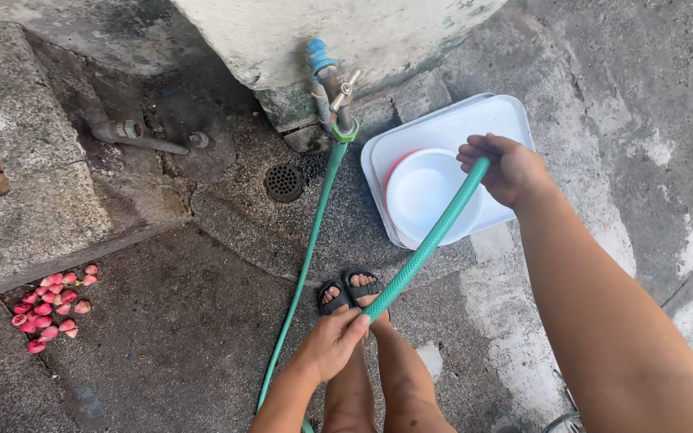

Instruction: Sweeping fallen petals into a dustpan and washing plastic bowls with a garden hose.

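Observation:
A green hose (431, 236) runs from the metal tap (338, 100) down across the ground and loops back up between my hands. My right hand (507, 168) grips the hose's end above a round white bowl (425, 192) that sits in a white rectangular basin (499, 116). Lower down, my left hand (332, 343) is closed around the same hose, just over my sandalled feet (350, 291).
A round floor drain (284, 182) lies left of the hose. A grey pipe (134, 136) sticks out near a concrete ledge (34, 208). Several pink fruits (50, 309) lie piled at the lower left. A pale concrete wall (322, 32) stands behind the tap.

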